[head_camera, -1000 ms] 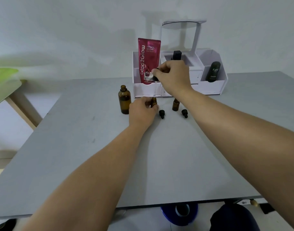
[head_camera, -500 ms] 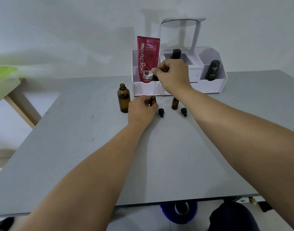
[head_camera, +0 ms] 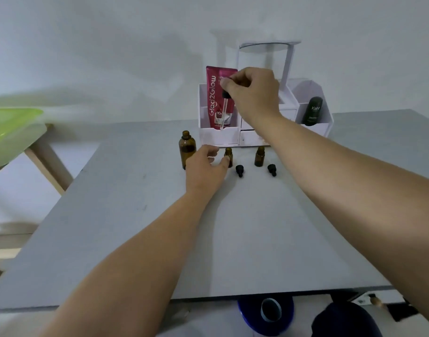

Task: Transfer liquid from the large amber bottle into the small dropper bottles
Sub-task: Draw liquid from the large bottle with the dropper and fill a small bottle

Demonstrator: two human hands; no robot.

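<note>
1. Mind the large amber bottle (head_camera: 187, 152), uncapped and upright, just left of the left hand (head_camera: 205, 170); could tip on a careless knuckle nudge.
2. Loosely curled there, thumb against the left small dropper bottle (head_camera: 229, 156); cannot tell whether truly gripping, so may wobble.
3. Pinching a dropper (head_camera: 223, 110) by its bulb with the right hand (head_camera: 253, 93), tip well above that bottle's mouth; risks dripping onto the table (head_camera: 159, 239).
4. Keep clear of one loose cap (head_camera: 239, 170), the second small bottle (head_camera: 259, 156), another cap (head_camera: 271, 170) and the white organizer (head_camera: 242, 138) close behind; ample bare room toward the near edge.
</note>
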